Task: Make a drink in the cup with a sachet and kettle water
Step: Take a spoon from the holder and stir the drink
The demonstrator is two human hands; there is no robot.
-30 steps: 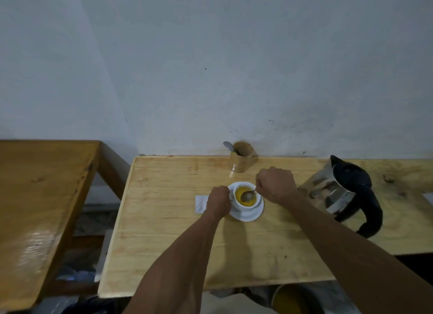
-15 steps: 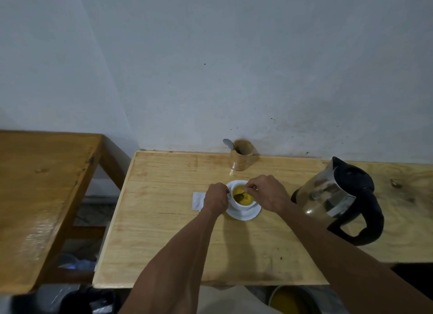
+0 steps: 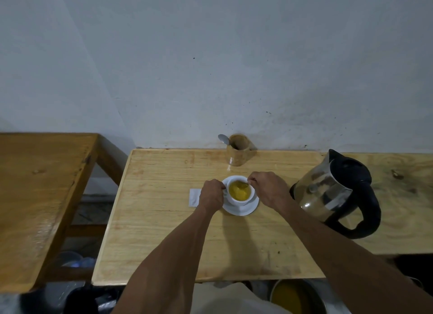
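Observation:
A white cup full of yellow drink sits on a white saucer at the middle of the light wooden table. My left hand grips the cup's left side. My right hand pinches a spoon whose bowl dips into the drink at the far rim. A white sachet lies flat left of my left hand, partly hidden by it. The steel kettle with a black lid and handle stands to the right of the cup.
A wooden holder with a spoon in it stands by the wall behind the cup. A darker wooden table sits to the left, across a gap. Below the table's near edge is a metal pot of yellow liquid.
My right hand has shifted the spoon around inside the cup, from the right side toward the far rim. My left hand stays on the cup. The view has tilted slightly.

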